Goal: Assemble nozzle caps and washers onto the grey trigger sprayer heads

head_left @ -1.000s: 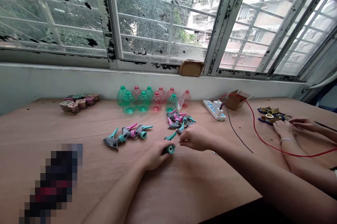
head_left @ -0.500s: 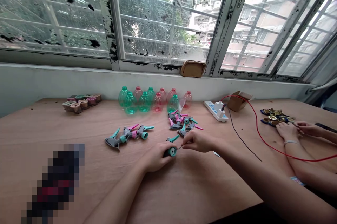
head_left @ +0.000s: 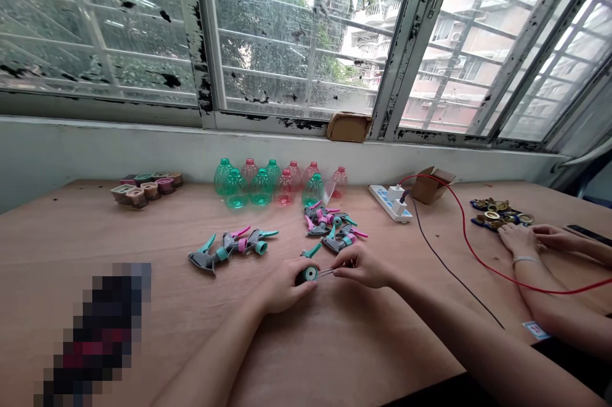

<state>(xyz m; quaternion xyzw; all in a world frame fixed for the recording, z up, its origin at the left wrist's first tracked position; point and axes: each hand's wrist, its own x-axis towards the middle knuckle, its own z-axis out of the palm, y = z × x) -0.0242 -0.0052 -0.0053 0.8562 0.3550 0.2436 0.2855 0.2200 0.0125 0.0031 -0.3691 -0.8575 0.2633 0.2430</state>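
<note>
My left hand point(head_left: 287, 286) is closed around a grey and teal trigger spray head point(head_left: 309, 273), its round teal collar turned toward my right hand. Between the fingers of my right hand point(head_left: 361, 266) is a pair of thin metal tweezers point(head_left: 326, 272), the tips close to the collar's opening; whether they touch it I cannot tell. Just beyond my hands lies a pile of grey, pink and teal spray heads point(head_left: 322, 219). To the left, a short row of similar spray heads point(head_left: 232, 246) rests on the table.
Green and pink clear bottles point(head_left: 261, 189) stand by the wall. A white power strip point(head_left: 389, 203) with a red cable point(head_left: 471, 228) and an open cardboard box point(head_left: 433, 185) are behind right. Small containers point(head_left: 148, 189) sit back left. Another person's hands point(head_left: 519, 240) work at right near gold-coloured parts point(head_left: 500, 215).
My right hand has drawn slightly back and lower, its fingers spread a little, so the two tweezer arms now show apart. The left hand keeps its hold on the spray head.
</note>
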